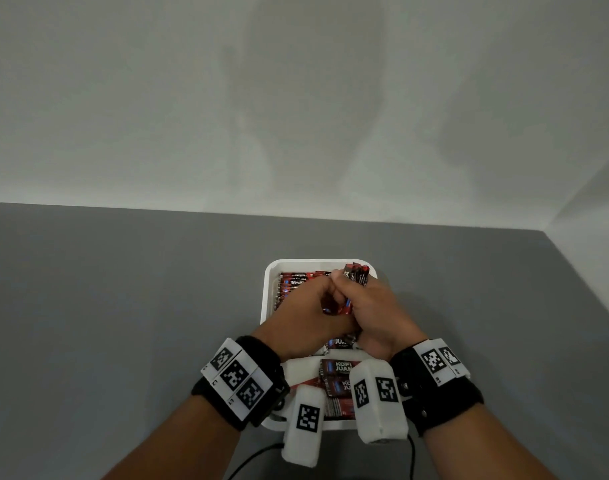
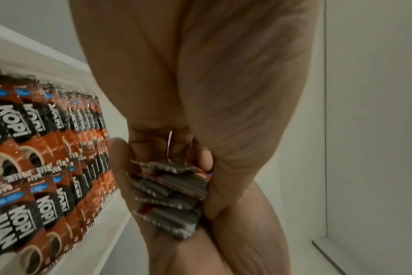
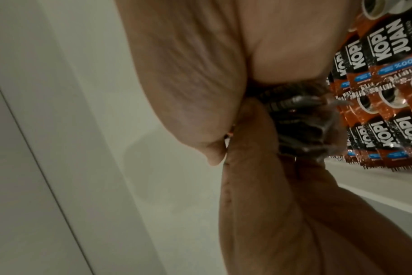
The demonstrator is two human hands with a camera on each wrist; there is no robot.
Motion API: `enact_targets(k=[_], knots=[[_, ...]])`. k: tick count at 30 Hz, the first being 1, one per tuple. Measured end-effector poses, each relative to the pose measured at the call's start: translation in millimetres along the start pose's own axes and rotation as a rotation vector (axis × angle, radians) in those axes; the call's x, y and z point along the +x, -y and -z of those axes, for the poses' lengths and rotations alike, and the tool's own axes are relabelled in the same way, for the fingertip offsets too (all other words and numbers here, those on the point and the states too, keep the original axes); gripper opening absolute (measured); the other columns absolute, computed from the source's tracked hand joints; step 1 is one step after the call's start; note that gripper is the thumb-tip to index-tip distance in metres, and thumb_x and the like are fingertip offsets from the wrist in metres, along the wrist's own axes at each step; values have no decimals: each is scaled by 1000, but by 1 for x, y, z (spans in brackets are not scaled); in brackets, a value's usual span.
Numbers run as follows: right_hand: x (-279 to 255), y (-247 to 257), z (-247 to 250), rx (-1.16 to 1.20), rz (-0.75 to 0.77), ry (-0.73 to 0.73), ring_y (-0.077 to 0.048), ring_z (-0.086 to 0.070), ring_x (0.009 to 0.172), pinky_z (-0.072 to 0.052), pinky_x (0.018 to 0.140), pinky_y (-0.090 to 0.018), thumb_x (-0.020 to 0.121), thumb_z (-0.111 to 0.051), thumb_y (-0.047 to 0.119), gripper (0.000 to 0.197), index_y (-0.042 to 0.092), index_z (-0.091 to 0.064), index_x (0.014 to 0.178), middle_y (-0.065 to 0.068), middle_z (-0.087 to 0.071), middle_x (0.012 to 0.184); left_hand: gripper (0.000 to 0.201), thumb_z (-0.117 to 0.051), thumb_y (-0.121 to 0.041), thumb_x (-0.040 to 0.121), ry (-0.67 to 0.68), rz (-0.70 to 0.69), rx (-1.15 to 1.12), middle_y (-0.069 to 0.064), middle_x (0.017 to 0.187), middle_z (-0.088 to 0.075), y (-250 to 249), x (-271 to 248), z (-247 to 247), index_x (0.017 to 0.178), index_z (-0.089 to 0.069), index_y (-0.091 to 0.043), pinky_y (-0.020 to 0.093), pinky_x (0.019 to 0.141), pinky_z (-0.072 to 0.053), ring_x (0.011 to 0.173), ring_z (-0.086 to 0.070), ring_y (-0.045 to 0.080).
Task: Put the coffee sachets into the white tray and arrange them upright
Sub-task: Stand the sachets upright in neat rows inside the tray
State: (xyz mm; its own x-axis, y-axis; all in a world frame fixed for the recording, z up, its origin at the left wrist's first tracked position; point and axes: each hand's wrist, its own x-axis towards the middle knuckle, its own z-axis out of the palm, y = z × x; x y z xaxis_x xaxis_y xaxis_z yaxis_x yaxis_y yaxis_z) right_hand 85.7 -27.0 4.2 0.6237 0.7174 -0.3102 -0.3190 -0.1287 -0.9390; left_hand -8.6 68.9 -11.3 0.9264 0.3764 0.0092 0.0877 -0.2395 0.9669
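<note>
Over the white tray (image 1: 269, 271) of sachets (image 1: 296, 282), both hands' fingers (image 1: 334, 276) clasp a sachet bundle (image 1: 357, 273).

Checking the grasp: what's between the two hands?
A bundle of sachets, gripped by left hand and right hand over the white tray; left wrist view shows it.

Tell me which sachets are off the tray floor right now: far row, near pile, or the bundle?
The bundle of sachets, gripped between left hand and right hand above the white tray. The far row stands packed inside it; the near pile lies flat.
</note>
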Motion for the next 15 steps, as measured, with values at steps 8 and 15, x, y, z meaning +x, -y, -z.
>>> enact_targets(k=[8,15], knots=[[-3,-2,-2,-58,0,27,-5,-74,78,-55,66,-23,104,-55,27,20,13,-69,100,5,-77,80,37,-71,-4,83,76,18,-56,14,111,-69,2,-1,1,117,-57,-8,55,89,-55,104,-69,30],[-1,5,-7,-21,-75,98,-14,-69,81,-53,67,-28,96,-62,49,37,12,-58,96,-2,-69,89,35,-67,-13,84,-49,114,-135,26,102,-66,4,2,-4,113,-52,-1,50,78,-58,86,-70,30]])
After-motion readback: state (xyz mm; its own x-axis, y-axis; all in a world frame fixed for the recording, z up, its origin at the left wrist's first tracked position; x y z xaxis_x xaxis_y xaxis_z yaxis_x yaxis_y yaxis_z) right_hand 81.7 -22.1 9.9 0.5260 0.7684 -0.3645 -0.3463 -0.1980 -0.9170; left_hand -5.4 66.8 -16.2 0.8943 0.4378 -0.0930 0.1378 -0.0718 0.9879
